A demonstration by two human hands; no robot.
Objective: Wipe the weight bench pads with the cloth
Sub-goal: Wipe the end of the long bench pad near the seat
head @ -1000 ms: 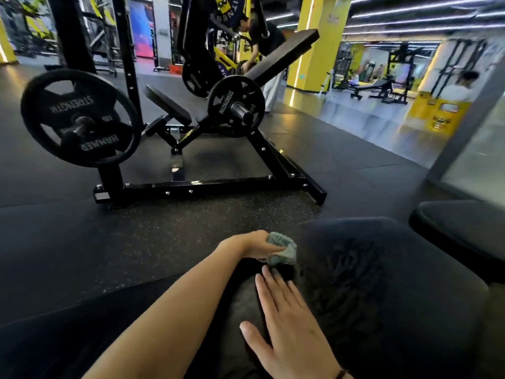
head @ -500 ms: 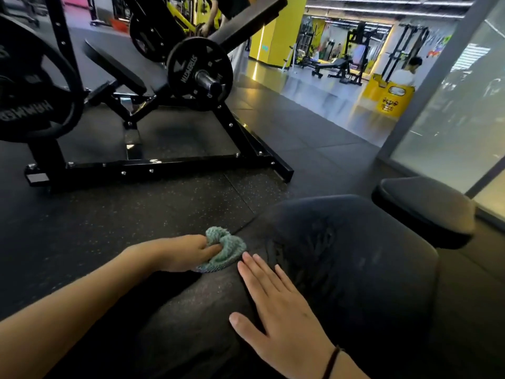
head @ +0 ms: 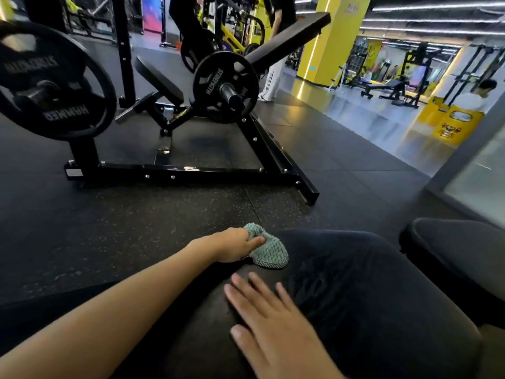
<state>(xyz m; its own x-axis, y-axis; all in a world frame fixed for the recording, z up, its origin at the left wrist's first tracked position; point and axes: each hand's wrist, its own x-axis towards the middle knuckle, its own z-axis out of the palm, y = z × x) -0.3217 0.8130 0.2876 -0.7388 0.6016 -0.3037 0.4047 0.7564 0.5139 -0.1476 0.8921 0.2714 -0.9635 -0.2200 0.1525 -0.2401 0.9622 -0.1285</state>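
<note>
A black bench pad (head: 369, 291) fills the lower right of the head view, with faint damp streaks on it. My left hand (head: 232, 246) grips a bunched teal cloth (head: 269, 251) and presses it on the pad's far left corner. My right hand (head: 273, 321) lies flat on the pad nearer to me, palm down, fingers spread, holding nothing. A second black pad (head: 459, 258) sits to the right, apart from the first.
A black plate-loaded machine (head: 191, 170) stands on the speckled rubber floor ahead, with weight plates (head: 52, 80) at left and centre. A person stands behind it. A yellow pillar (head: 333, 39), a yellow floor sign (head: 451, 124) and a glass partition (head: 475, 173) are at right.
My left hand has slid the cloth a little to the right along the pad's far edge. My right hand stays flat on the pad. The camera view has shifted.
</note>
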